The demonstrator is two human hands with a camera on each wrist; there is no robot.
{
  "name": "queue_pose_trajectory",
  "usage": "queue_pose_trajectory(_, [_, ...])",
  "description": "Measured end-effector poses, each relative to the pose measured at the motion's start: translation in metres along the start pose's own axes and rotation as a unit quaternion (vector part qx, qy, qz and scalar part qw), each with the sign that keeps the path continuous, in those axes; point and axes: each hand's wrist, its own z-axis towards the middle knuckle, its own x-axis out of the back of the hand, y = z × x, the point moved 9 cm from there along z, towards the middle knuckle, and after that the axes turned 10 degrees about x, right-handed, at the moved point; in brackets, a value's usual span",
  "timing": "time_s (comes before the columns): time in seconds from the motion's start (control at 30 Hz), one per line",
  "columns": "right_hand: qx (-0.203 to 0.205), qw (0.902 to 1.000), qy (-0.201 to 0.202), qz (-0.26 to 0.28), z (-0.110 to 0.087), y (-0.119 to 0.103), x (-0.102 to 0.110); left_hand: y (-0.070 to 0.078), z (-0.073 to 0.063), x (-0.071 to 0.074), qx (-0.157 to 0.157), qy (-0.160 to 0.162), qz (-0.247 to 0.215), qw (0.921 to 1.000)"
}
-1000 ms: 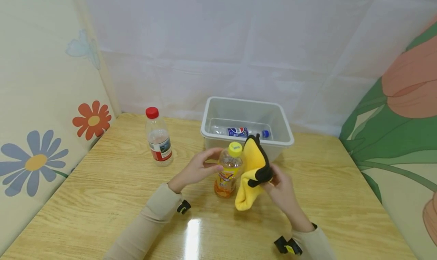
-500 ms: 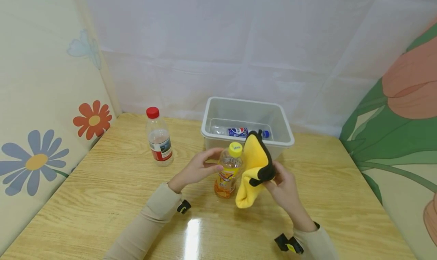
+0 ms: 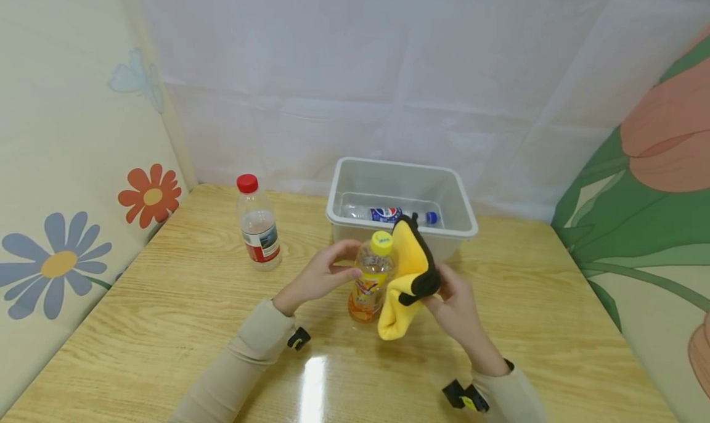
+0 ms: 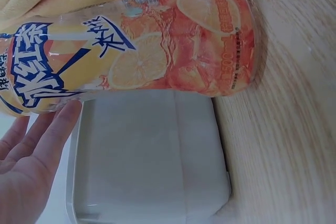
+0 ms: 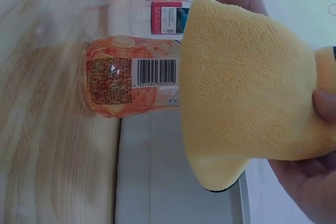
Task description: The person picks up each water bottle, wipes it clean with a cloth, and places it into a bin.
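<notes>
My left hand holds a drink bottle with a yellow cap and an orange-yellow label, thumb in front and fingers at its far side. The bottle stands upright on the table. My right hand grips a folded yellow cloth with black edging, right against the bottle's right side. In the right wrist view the cloth covers the bottle's upper part, while the barcode side of the bottle shows below. The left wrist view shows the fingers at the label.
Behind the hands stands a grey plastic bin, with a blue-labelled bottle lying in it. A clear bottle with a red cap stands at the left on the wooden table. A white sheet hangs at the back.
My right hand and the cloth shift slightly right, then back left and a little down along the bottle. The left hand and the bottle stay in place.
</notes>
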Motion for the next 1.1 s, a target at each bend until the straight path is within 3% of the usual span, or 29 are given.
queue_pose_trajectory(0.13, [-0.005, 1.0, -0.007, 0.0, -0.003, 0.004, -0.003, 0.001, -0.001, 0.0, -0.002, 0.005, -0.003, 1.0])
queue_pose_trajectory(0.4, [-0.064, 0.9975, -0.024, -0.018, -0.012, 0.02, -0.009, 0.003, -0.003, 0.0, 0.002, 0.01, -0.012, 0.9999])
queue_pose_trajectory(0.63, [-0.088, 0.9954, -0.035, -0.018, -0.018, 0.029, -0.012, -0.002, -0.003, -0.001, 0.006, 0.015, -0.026, 0.9995])
queue_pose_trajectory(0.9, [-0.125, 0.9907, -0.047, -0.021, -0.031, 0.042, -0.022, -0.003, -0.004, -0.002, 0.004, 0.02, -0.04, 0.999])
queue_pose_trajectory(1.1, [-0.176, 0.9827, -0.051, -0.027, -0.039, 0.055, -0.027, -0.003, -0.005, -0.002, -0.001, 0.029, -0.045, 0.9986])
